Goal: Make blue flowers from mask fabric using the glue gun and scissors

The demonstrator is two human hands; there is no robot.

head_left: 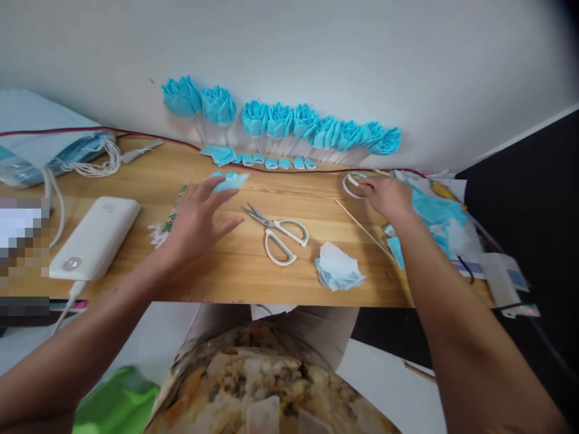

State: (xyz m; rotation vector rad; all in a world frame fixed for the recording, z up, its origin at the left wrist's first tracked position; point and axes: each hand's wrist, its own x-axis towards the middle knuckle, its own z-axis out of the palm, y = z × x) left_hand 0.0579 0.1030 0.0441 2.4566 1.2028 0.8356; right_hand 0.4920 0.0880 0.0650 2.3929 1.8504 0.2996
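My left hand [199, 218] hovers over the left part of the table with its thumb spread away from the fingers. Behind its fingertips are light-blue pieces of thin material [233, 182]; the thumb touches nothing. My right hand [392, 196] has its fingers pinched together at the right edge of a white roll of tape [347, 185]. White-handled scissors [279, 234] lie with blades slightly parted between my hands. Nearer to me sits a stack of pale-blue petal-shaped pieces [338, 268]. A thin wooden stick [362, 228] slants below my right hand.
Several blue handmade flowers [256, 119] on pale stems lean on the wall. Small rolled blue pieces [271, 163] line up before them beside a red-black wire. A white power bank [97, 238] lies left; blue sheets [436, 217] and a power strip [504, 277] are right.
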